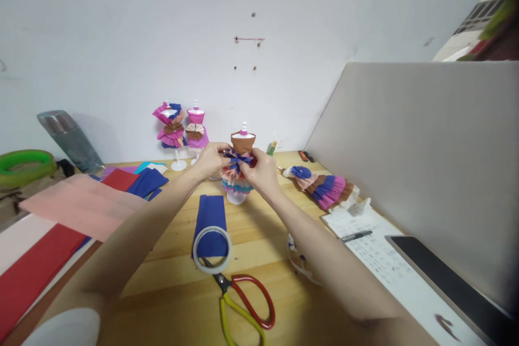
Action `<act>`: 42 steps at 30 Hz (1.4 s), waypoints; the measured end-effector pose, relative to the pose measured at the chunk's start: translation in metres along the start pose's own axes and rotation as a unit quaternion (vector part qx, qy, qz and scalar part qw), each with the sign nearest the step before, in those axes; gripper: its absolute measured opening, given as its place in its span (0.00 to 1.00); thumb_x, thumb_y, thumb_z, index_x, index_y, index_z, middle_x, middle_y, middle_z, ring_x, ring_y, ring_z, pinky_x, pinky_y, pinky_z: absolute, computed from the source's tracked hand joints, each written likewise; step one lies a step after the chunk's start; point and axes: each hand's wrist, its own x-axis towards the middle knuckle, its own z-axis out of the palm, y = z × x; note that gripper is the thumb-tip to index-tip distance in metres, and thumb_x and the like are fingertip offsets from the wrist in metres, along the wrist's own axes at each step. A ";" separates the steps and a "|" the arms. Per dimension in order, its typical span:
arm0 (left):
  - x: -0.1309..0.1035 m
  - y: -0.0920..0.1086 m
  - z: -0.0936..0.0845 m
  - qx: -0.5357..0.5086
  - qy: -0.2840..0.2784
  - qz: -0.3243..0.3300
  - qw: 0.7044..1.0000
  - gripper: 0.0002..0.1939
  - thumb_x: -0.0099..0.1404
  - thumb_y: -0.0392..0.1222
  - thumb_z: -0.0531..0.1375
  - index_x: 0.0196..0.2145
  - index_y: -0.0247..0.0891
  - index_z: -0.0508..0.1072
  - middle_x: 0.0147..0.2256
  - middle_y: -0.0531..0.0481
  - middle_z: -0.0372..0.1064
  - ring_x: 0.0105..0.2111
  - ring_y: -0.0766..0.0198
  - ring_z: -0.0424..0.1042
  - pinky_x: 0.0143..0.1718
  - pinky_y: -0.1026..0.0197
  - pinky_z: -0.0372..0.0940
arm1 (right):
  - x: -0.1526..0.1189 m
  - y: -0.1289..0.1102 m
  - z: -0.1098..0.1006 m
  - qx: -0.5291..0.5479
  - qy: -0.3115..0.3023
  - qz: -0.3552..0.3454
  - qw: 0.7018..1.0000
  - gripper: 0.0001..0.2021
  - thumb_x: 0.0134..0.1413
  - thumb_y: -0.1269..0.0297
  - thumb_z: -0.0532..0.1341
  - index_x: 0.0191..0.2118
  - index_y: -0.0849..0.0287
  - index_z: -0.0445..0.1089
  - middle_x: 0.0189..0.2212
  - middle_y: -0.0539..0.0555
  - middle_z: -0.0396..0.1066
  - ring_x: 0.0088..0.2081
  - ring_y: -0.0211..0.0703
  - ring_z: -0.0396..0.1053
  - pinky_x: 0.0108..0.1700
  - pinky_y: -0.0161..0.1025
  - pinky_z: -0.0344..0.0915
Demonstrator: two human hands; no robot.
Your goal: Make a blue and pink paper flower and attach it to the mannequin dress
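A small dress form (243,144) stands upright on a white base, wearing a brown top and layered ruffles of peach, white, blue and pink. At its waist sits a blue and peach pleated paper piece (238,159). My left hand (216,158) pinches this piece from the left side. From the right, my right hand (261,166) presses thumb and fingers on it. Nearer to me lies a folded blue paper strip (210,208), with a roll of tape (195,251) resting over its lower end. Scissors (253,308) with one red and one yellow handle lie below the tape.
Two dressed forms (173,132) stand by the wall, and another (322,186) lies on its side at right. Colored paper sheets (87,200) cover the left. A bottle (71,140) leans back left. Written paper (365,238), a pen (357,235) and a phone-like device (438,275) lie right.
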 end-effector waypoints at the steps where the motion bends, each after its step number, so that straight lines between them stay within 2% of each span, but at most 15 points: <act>1: 0.000 0.000 0.002 -0.001 0.001 0.002 1.000 0.10 0.42 0.35 0.63 0.27 0.32 0.73 0.24 0.53 0.71 0.25 0.66 0.69 0.29 0.65 0.64 | -0.001 0.001 0.000 -0.001 0.004 0.005 1.000 0.04 0.44 0.64 0.58 0.28 0.57 0.67 0.24 0.53 0.71 0.26 0.44 0.67 0.29 0.37 0.59; 8: 0.000 -0.001 0.011 0.007 0.004 0.021 1.000 0.10 0.44 0.34 0.61 0.29 0.33 0.72 0.25 0.53 0.71 0.25 0.66 0.69 0.28 0.66 0.63 | -0.003 0.008 -0.002 0.036 -0.004 0.026 0.999 0.06 0.48 0.61 0.59 0.31 0.57 0.68 0.27 0.54 0.74 0.28 0.46 0.71 0.30 0.38 0.63; 12: -0.003 0.000 0.010 0.019 0.001 0.027 0.999 0.09 0.45 0.35 0.60 0.28 0.33 0.71 0.23 0.54 0.69 0.23 0.67 0.67 0.25 0.66 0.62 | -0.004 0.004 -0.007 0.049 -0.022 0.018 0.998 0.08 0.49 0.59 0.59 0.32 0.57 0.69 0.26 0.54 0.74 0.28 0.46 0.71 0.31 0.38 0.64; 19: -0.010 0.007 0.005 0.035 -0.011 0.027 0.999 0.08 0.46 0.36 0.59 0.27 0.34 0.71 0.22 0.54 0.68 0.24 0.66 0.67 0.27 0.66 0.61 | -0.001 0.004 -0.010 0.081 -0.035 0.021 0.996 0.08 0.50 0.60 0.59 0.32 0.59 0.70 0.28 0.55 0.75 0.29 0.45 0.71 0.33 0.39 0.66; 22: -0.013 0.014 0.001 0.043 -0.021 0.027 0.998 0.10 0.45 0.34 0.58 0.29 0.33 0.73 0.25 0.53 0.70 0.25 0.66 0.66 0.27 0.66 0.61 | 0.001 0.006 -0.011 0.092 -0.045 0.020 0.995 0.09 0.50 0.61 0.59 0.35 0.59 0.72 0.29 0.55 0.76 0.29 0.45 0.72 0.34 0.39 0.67; 25: -0.014 0.017 -0.003 0.062 -0.023 0.030 0.997 0.17 0.46 0.35 0.58 0.37 0.33 0.76 0.30 0.51 0.74 0.26 0.66 0.67 0.27 0.66 0.60 | 0.001 0.007 -0.012 0.098 -0.052 0.015 0.994 0.09 0.50 0.62 0.58 0.35 0.59 0.72 0.29 0.54 0.76 0.29 0.44 0.72 0.34 0.39 0.67; 28: -0.012 0.013 -0.002 0.101 0.031 0.046 0.993 0.19 0.46 0.40 0.63 0.38 0.33 0.77 0.33 0.49 0.74 0.26 0.66 0.66 0.27 0.66 0.60 | 0.001 0.006 -0.012 0.097 -0.057 0.009 0.994 0.09 0.49 0.63 0.58 0.36 0.59 0.72 0.29 0.54 0.75 0.28 0.43 0.71 0.34 0.39 0.68; 30: -0.010 0.007 0.000 0.118 0.089 0.055 0.987 0.13 0.46 0.41 0.64 0.32 0.33 0.76 0.31 0.49 0.74 0.25 0.67 0.65 0.28 0.65 0.60 | 0.001 0.006 -0.012 0.092 -0.057 0.009 0.994 0.09 0.49 0.64 0.58 0.36 0.59 0.72 0.30 0.54 0.76 0.29 0.43 0.71 0.35 0.39 0.68; 32: -0.009 0.000 0.002 0.120 0.124 0.056 0.983 0.07 0.50 0.41 0.62 0.27 0.34 0.74 0.28 0.50 0.73 0.25 0.67 0.65 0.29 0.65 0.60 | 0.001 0.006 -0.012 0.098 -0.055 0.012 0.994 0.10 0.49 0.64 0.58 0.37 0.59 0.72 0.31 0.54 0.76 0.30 0.43 0.72 0.37 0.40 0.68; 35: -0.010 -0.005 0.005 0.108 0.134 0.048 0.984 0.08 0.53 0.42 0.60 0.23 0.34 0.73 0.24 0.51 0.71 0.24 0.66 0.65 0.28 0.65 0.60 | 0.000 0.005 -0.013 0.127 -0.062 0.016 0.990 0.12 0.49 0.65 0.58 0.39 0.60 0.72 0.34 0.56 0.77 0.32 0.44 0.73 0.39 0.41 0.69; 38: -0.014 -0.004 0.005 0.097 0.137 0.038 0.985 0.11 0.55 0.44 0.58 0.25 0.33 0.73 0.22 0.51 0.70 0.22 0.67 0.65 0.25 0.65 0.58 | -0.002 0.005 -0.015 0.148 -0.058 0.016 0.987 0.14 0.48 0.65 0.58 0.42 0.59 0.72 0.38 0.56 0.77 0.37 0.46 0.74 0.41 0.43 0.69; 42: -0.023 0.006 0.004 0.092 0.136 0.044 0.985 0.16 0.56 0.46 0.59 0.36 0.31 0.76 0.28 0.49 0.73 0.21 0.69 0.62 0.24 0.65 0.58 | -0.009 0.004 -0.016 0.087 0.018 0.001 0.996 0.13 0.48 0.62 0.60 0.40 0.59 0.70 0.38 0.58 0.75 0.41 0.49 0.71 0.42 0.45 0.67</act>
